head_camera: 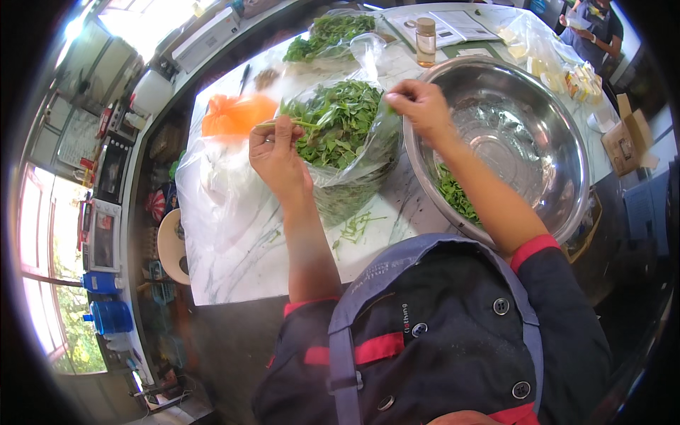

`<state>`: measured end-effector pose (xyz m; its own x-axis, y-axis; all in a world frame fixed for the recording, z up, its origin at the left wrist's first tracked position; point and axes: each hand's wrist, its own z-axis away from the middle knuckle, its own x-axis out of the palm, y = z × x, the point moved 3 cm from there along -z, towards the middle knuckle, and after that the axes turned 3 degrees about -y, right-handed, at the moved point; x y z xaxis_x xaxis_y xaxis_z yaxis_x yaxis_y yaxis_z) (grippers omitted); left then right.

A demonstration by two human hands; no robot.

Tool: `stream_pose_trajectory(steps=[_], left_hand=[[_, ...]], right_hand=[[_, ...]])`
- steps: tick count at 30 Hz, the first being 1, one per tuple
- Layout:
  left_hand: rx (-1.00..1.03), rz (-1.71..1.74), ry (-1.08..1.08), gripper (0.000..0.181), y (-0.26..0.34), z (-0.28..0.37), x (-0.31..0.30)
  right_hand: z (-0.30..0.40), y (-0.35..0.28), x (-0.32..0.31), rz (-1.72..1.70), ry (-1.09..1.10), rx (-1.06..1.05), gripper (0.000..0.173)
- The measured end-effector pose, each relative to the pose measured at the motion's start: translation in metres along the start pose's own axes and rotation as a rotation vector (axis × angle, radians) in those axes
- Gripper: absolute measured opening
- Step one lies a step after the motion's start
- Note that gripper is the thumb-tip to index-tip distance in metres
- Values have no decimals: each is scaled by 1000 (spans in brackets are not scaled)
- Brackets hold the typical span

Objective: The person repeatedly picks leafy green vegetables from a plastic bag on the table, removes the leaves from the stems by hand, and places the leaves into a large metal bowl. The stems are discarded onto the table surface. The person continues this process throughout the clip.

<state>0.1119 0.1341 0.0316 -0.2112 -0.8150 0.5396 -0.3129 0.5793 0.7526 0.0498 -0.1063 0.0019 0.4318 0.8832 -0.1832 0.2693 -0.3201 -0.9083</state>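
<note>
My left hand (280, 151) pinches a thin green stem (304, 124) between thumb and fingers. The stem crosses in front of a clear plastic bag (348, 196) filled with leafy green herbs (340, 119). To the right, my right hand (419, 109) has its fingertips closed on a bit of green leaf (390, 110), partly hidden and blurred. That hand is over the left rim of a large stainless steel bowl (576, 143). Picked leaves (454, 194) lie in the bowl's near left side, partly covered by my right forearm. Bare stems (357, 228) are scattered on the marble-patterned table (255, 265).
An orange plastic bag (236, 114) is left of the herbs, and another bag of greens (340, 32) lies behind. A capped bottle (425, 42) stands behind the bowl near open papers (451, 26). A cardboard box (627, 141) is far right. Another person (592, 32) stands beyond the table.
</note>
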Motion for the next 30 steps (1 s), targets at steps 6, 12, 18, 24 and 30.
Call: stream_pose_trajectory(steps=[6, 12, 18, 24, 30], left_hand=[[-265, 297, 9, 15, -19, -9, -17], [-645, 578, -98, 23, -49, 0, -3], [-732, 535, -174, 25, -60, 7, 10], [-783, 551, -154, 25, -60, 13, 21], [-798, 600, -204, 24, -59, 19, 22]], right_hand=[[34, 5, -88, 945, 318, -212, 15], [46, -3, -84, 207, 15, 65, 17], [50, -68, -23, 302, -131, -369, 27], [54, -63, 13, 539, -325, -514, 25], [58, -54, 14, 416, -384, -411, 21]])
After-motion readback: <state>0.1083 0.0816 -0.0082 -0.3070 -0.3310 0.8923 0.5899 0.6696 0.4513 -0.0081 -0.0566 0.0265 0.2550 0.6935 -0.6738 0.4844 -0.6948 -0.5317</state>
